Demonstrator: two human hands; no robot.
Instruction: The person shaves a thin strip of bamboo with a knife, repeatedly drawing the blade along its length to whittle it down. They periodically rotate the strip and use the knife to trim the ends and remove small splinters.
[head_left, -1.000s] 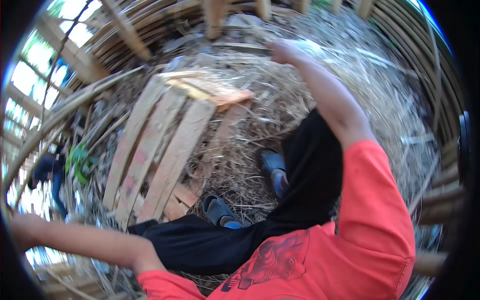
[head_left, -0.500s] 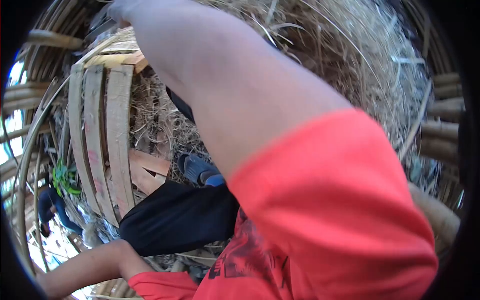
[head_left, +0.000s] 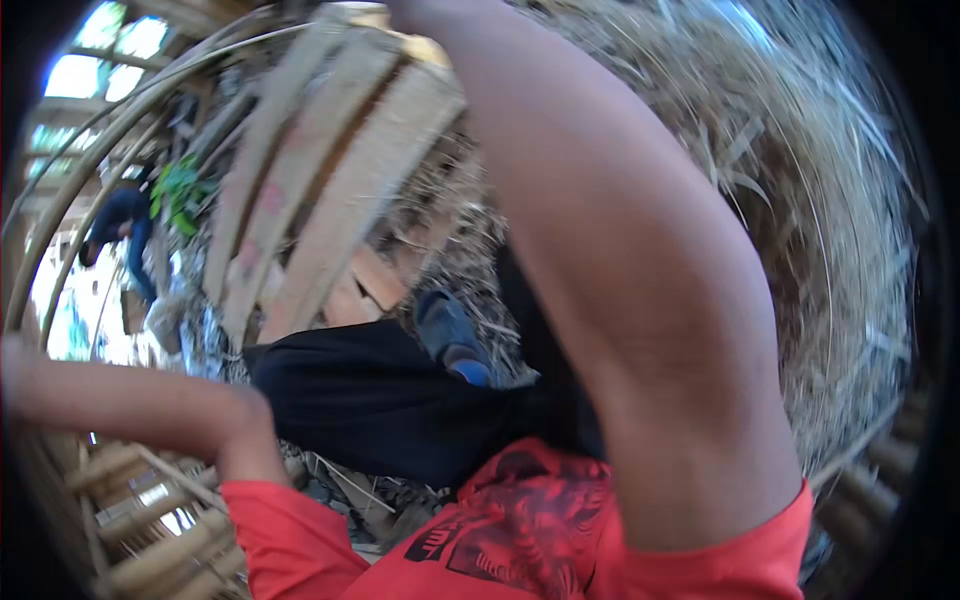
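My left forearm (head_left: 130,400) reaches out to the left edge of the view. At its end my left hand (head_left: 14,375) is blurred and partly cut off, so its fingers cannot be made out. My right forearm (head_left: 560,130) stretches up to the top edge, and the hand itself lies beyond the frame. Below the right wrist is the end of a set of rough wooden slats (head_left: 350,190), nailed side by side with gaps. Whether the right hand touches them is hidden.
Dry straw (head_left: 830,230) is heaped on the right. A shoe (head_left: 445,325) stands on the littered ground beside broken wood pieces (head_left: 375,280). Bent bamboo strips (head_left: 110,140) curve along the left. Green leaves (head_left: 180,195) and a person in dark clothes (head_left: 125,225) are beyond.
The view has turned, so the slats now lean to the right. My left arm has risen along the left side. My right hand, partly visible at the top before, has left the frame.
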